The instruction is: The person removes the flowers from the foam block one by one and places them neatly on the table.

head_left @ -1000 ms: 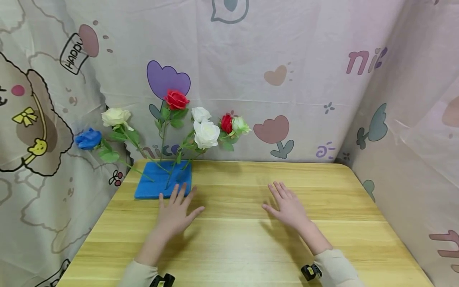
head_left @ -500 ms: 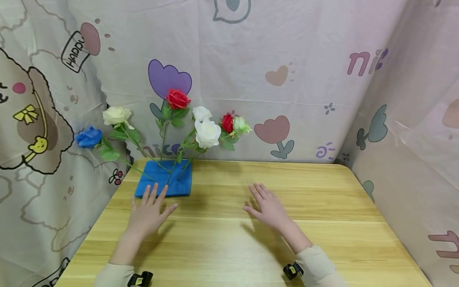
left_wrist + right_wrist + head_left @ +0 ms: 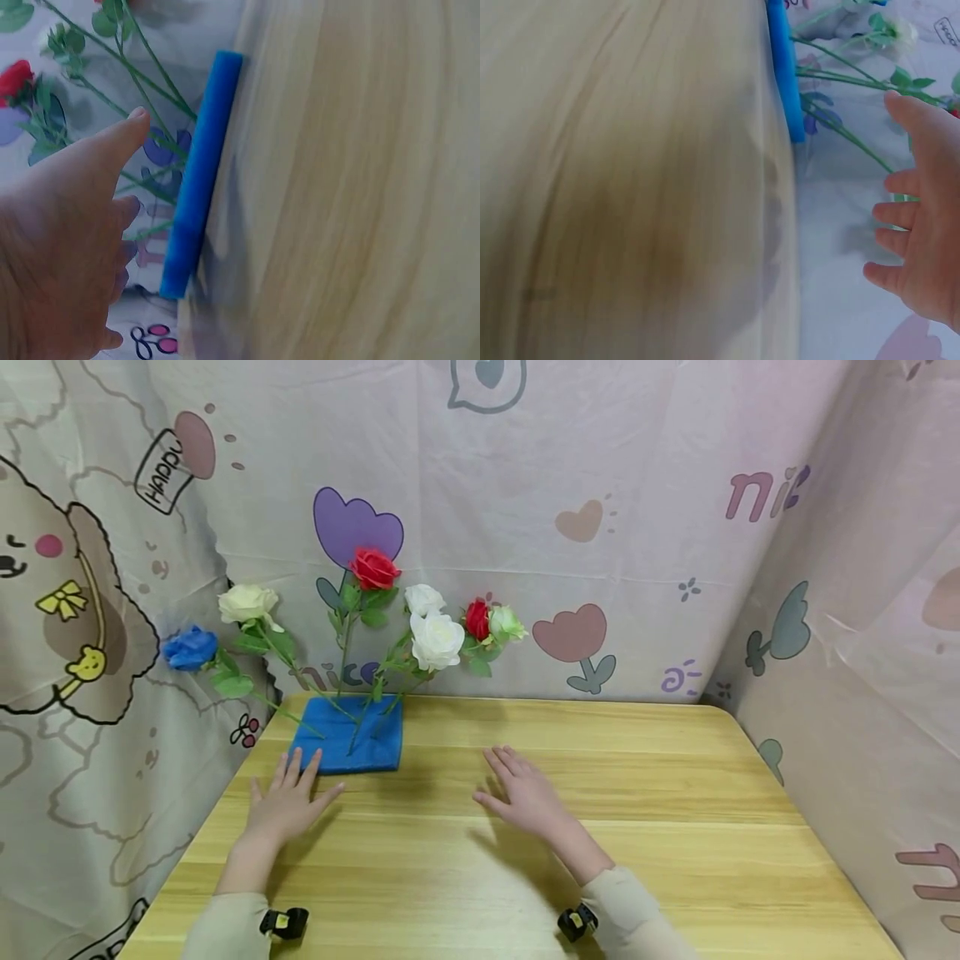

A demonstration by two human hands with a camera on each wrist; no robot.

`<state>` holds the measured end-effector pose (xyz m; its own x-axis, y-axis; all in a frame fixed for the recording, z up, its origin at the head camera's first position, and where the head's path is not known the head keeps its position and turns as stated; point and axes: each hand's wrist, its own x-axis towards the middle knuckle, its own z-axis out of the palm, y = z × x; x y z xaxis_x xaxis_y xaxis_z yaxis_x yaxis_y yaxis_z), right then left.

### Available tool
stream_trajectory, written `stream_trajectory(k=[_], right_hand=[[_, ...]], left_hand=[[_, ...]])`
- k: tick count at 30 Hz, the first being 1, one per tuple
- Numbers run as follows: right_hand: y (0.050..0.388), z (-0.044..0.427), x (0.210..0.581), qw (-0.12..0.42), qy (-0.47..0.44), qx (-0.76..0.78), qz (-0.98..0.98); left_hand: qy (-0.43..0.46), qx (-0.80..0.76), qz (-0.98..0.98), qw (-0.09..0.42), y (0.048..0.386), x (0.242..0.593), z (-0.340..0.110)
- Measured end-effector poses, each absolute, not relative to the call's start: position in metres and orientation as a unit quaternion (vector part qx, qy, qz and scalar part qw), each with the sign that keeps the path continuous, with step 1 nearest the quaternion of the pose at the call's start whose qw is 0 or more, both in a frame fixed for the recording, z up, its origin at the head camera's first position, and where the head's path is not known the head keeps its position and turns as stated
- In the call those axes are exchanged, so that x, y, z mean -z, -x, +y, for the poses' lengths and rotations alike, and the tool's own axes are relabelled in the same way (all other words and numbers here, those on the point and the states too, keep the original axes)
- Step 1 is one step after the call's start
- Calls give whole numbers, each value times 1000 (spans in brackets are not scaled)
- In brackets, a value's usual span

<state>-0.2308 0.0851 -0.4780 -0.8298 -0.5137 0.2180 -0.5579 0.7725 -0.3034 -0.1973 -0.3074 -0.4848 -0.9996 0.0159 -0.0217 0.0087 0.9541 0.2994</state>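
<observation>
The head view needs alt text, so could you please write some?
A person's bare left hand hovers near a flat, square blue block bearing long-stemmed red, white and blue roses; the empty right hand hovers over the light wooden table.

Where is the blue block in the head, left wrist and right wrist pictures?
Head: the blue block lies left of centre, just below mid-height.
Left wrist: a slanting bar, just left of centre.
Right wrist: right of centre, cut by the top edge.
Shared landmark: the flowers standing in it.
</observation>
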Motion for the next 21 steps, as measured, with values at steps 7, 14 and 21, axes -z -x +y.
stream_trajectory(k=[7,14,21], right_hand=[[234,61,479,33,-297,-192,-935],[241,37,484,37,-319,-192,-928],[243,15,484,36,-333,-178,-925]], left_hand=[[1,-152,988,29,210,494,-318],[-7,-155,987,40,218,495,-322],[-17,-153,987,48,219,501,-321]])
